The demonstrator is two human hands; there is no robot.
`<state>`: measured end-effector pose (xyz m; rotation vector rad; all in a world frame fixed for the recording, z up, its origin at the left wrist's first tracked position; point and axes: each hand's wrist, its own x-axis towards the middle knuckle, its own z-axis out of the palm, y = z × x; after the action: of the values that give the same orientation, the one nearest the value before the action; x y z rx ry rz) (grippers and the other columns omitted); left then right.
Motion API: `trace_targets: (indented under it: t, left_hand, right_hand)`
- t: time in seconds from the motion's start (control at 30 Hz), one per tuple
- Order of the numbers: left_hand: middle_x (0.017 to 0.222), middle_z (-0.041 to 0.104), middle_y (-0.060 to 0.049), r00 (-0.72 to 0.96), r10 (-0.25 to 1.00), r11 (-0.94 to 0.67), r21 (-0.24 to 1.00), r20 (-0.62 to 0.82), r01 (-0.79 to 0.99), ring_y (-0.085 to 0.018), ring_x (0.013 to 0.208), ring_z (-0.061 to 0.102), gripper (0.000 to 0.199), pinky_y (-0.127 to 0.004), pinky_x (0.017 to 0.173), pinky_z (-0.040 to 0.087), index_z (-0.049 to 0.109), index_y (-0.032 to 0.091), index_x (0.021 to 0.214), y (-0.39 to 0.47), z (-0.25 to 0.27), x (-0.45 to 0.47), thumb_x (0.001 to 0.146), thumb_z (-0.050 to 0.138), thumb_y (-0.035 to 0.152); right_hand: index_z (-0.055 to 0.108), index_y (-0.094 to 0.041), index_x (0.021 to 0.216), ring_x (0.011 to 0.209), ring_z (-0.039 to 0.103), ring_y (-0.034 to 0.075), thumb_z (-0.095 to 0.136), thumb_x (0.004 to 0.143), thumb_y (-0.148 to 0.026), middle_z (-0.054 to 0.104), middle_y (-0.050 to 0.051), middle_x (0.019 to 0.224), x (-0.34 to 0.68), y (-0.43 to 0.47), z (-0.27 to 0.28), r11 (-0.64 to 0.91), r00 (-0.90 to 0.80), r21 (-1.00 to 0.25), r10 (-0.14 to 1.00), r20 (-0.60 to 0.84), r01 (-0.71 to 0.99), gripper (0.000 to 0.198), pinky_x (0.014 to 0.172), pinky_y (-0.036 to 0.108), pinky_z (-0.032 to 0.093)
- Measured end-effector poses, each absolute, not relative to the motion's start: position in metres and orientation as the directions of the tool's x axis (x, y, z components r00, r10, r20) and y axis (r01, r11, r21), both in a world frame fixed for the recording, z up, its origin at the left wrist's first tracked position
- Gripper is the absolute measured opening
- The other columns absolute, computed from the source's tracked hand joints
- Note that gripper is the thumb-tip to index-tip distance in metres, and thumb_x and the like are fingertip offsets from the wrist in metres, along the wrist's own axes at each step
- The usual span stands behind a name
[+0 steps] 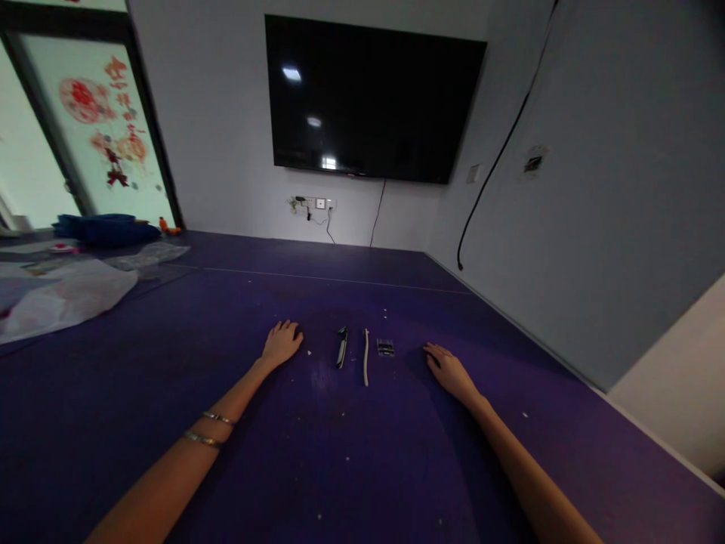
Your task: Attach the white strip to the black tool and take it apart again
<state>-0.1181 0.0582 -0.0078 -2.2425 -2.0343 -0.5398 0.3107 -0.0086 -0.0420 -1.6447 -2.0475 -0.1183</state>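
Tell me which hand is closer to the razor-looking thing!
Left. The left hand lies just left of the razor-looking thing, not touching it; the right hand lies farther off, right of the pale stick.

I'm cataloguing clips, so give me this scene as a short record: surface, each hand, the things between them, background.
surface: purple top, scattered with pale specks
left hand: palm down, nothing seen in it, nearest the razor-like tool; two bangles on that forearm
right hand: palm down, nothing seen in it, nearest the small flat pack
between hands, left to right: razor-like tool, pale stick, small flat pack; all apart
background: television, dark screen with reflections
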Motion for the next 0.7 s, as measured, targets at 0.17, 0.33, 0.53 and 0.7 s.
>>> trace_targets:
  t: [0.17, 0.33, 0.53, 0.7]
  left_hand:
    - [0.104, 0.062, -0.011, 0.013, 0.920, -0.119, 0.247, 0.391, 0.962, -0.024, 0.101, 0.054, 0.027, -0.034, 0.084, 0.041, 0.062, 0.017, 0.099, 0.045, 0.021, -0.092, 0.081, 0.043, 0.024]
    - [0.091, 0.066, -0.006, 0.156, 0.966, -0.227, 0.386, 0.207, 0.894, -0.018, 0.085, 0.060, 0.020, -0.026, 0.072, 0.043, 0.065, 0.021, 0.086, 0.032, 0.033, -0.051, 0.079, 0.047, 0.022]
    - [0.095, 0.063, -0.013, 0.164, 0.969, -0.229, 0.415, 0.187, 0.881, -0.028, 0.091, 0.059, 0.028, -0.035, 0.075, 0.043, 0.063, 0.017, 0.083, 0.031, 0.021, -0.022, 0.075, 0.055, 0.043]
    - [0.106, 0.058, -0.020, 0.079, 0.985, -0.138, 0.423, 0.155, 0.896, -0.034, 0.098, 0.056, 0.042, -0.043, 0.080, 0.042, 0.060, 0.014, 0.095, 0.038, 0.020, -0.009, 0.070, 0.060, 0.048]
  right_hand:
    - [0.061, -0.014, 0.111, 0.116, 0.049, 0.024, 0.039, 0.084, -0.025, 0.056, 0.012, 0.123, 0.310, -0.010, -0.040, 0.266, -0.135, -0.252, 0.888, 0.440, 0.931, 0.037, 0.100, 0.041, 0.037]
    - [0.061, -0.015, 0.111, 0.116, 0.049, 0.024, 0.039, 0.084, -0.025, 0.056, 0.012, 0.123, 0.309, -0.011, -0.038, 0.268, -0.124, -0.279, 0.888, 0.442, 0.922, 0.036, 0.100, 0.041, 0.037]
    - [0.061, -0.016, 0.112, 0.118, 0.048, 0.024, 0.039, 0.084, -0.026, 0.055, 0.011, 0.123, 0.307, -0.013, -0.036, 0.247, -0.111, -0.279, 0.898, 0.426, 0.928, 0.037, 0.099, 0.041, 0.037]
    - [0.061, -0.017, 0.112, 0.117, 0.049, 0.023, 0.039, 0.083, -0.024, 0.055, 0.010, 0.124, 0.306, -0.013, -0.034, 0.248, -0.113, -0.276, 0.897, 0.427, 0.929, 0.036, 0.099, 0.041, 0.037]
